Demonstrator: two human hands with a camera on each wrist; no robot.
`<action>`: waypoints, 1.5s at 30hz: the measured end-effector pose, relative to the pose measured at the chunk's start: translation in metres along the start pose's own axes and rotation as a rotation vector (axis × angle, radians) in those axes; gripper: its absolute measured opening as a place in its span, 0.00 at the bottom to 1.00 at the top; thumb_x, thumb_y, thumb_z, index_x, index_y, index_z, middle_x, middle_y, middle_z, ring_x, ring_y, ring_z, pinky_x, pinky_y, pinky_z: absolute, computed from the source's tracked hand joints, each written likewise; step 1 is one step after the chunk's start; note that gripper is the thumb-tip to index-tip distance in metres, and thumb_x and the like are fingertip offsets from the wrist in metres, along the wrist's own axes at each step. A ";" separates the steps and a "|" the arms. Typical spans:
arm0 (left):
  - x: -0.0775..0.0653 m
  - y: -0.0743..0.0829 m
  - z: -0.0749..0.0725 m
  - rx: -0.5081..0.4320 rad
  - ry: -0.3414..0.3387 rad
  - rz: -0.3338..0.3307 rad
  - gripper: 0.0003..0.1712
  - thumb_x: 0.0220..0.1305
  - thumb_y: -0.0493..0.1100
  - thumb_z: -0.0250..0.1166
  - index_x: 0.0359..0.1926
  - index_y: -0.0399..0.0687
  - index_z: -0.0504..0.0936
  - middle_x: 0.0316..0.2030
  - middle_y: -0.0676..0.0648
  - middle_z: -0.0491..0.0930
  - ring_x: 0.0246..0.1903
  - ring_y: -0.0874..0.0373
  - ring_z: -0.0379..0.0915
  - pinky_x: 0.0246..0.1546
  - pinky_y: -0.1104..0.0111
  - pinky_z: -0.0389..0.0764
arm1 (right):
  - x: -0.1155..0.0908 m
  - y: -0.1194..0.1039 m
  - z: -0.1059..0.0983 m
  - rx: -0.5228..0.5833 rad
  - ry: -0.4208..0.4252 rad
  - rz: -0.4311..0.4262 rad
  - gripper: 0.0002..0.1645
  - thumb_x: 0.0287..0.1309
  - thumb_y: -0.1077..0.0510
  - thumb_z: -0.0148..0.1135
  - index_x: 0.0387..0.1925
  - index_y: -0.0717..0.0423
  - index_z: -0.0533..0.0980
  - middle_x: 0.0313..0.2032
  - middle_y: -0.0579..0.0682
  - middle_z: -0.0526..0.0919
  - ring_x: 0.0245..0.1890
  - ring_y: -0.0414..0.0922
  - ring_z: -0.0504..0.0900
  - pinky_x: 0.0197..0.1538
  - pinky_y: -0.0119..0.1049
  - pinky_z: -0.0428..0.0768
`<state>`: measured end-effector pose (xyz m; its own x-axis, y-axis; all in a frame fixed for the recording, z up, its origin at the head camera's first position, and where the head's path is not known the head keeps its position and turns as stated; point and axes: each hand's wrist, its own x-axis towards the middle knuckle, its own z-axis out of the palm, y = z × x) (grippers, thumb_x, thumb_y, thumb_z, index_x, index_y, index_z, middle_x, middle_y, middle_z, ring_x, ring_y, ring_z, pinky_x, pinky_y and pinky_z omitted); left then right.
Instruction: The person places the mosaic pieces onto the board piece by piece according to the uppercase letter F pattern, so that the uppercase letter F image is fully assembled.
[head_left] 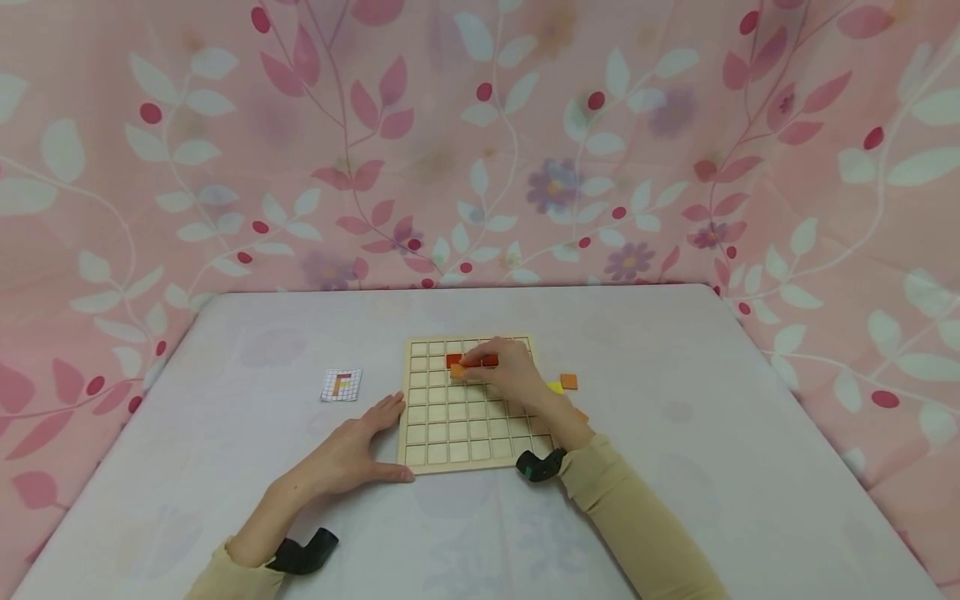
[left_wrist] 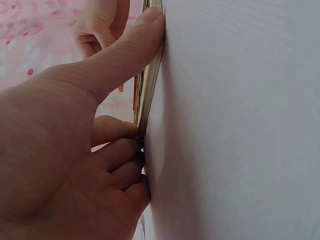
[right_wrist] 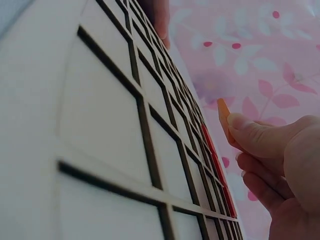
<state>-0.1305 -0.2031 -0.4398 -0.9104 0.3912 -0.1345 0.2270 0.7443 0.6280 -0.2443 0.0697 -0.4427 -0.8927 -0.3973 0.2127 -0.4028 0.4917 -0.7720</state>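
A wooden grid board (head_left: pixel 437 433) lies flat on the table. My left hand (head_left: pixel 341 454) rests against its near left corner, the thumb touching the front edge and the fingers touching the left side. Over the upper part of the grid, my right hand (head_left: pixel 513 377) pinches an orange square tile (right_wrist: pixel 224 120) between thumb and fingertips. The tile is tilted and held off the board in the right wrist view. Red tiles (right_wrist: pixel 216 165) sit in a row of cells near the far edge, partly hidden by the right hand in the head view.
Left of the board lies a small gridded pattern card (head_left: pixel 341 385) with a coloured figure. To the right are a loose orange tile (head_left: pixel 569 382) and a yellow tile (head_left: pixel 555 387); another orange piece (head_left: pixel 582 415) is partly behind the right wrist. A floral curtain (head_left: pixel 480 167) stands behind the table.
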 end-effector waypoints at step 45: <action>0.000 0.000 0.000 0.008 0.006 0.002 0.64 0.45 0.66 0.77 0.77 0.42 0.58 0.78 0.43 0.53 0.77 0.42 0.46 0.70 0.36 0.52 | -0.007 0.009 0.018 -0.106 0.042 -0.048 0.10 0.54 0.55 0.75 0.40 0.48 0.87 0.37 0.42 0.83 0.43 0.41 0.79 0.49 0.38 0.78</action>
<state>-0.1301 -0.2032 -0.4400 -0.9119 0.3899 -0.1284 0.2320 0.7476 0.6223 -0.2377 0.0630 -0.4623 -0.8789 -0.3901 0.2744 -0.4619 0.5531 -0.6933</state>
